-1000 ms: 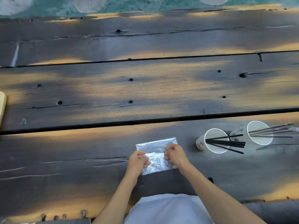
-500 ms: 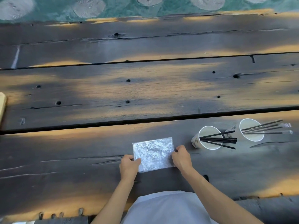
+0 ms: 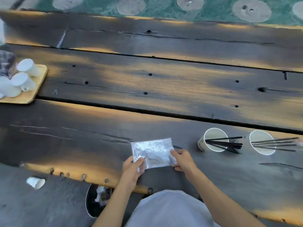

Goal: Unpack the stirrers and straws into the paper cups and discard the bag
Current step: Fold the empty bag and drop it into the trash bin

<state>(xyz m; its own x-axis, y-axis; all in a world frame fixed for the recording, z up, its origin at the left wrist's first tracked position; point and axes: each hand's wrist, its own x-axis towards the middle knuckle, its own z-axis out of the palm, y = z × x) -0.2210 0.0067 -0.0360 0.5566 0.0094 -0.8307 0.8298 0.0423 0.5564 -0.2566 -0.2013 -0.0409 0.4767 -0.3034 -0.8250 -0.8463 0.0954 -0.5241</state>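
Note:
A crumpled clear plastic bag (image 3: 153, 152), folded into a small rectangle, lies near the front edge of the dark plank table (image 3: 164, 89). My left hand (image 3: 133, 169) pinches its lower left corner. My right hand (image 3: 182, 160) holds its right edge, fingers curled on the plastic. To the right stand two white paper cups: the nearer cup (image 3: 211, 139) holds several black straws (image 3: 224, 144), and the farther cup (image 3: 262, 142) holds several thin dark stirrers (image 3: 275, 145). Both bundles lean out to the right.
A wooden tray (image 3: 31, 90) with several white cups sits at the table's far left. Below the table edge, a dark bin (image 3: 96, 200) with some rubbish stands on the floor, and a paper cup (image 3: 35, 182) lies on its side at the left.
The view has swung left and down, bringing the tray, bin and floor cup into sight. My left hand has shifted onto the bag's lower left corner and lifted it a little.

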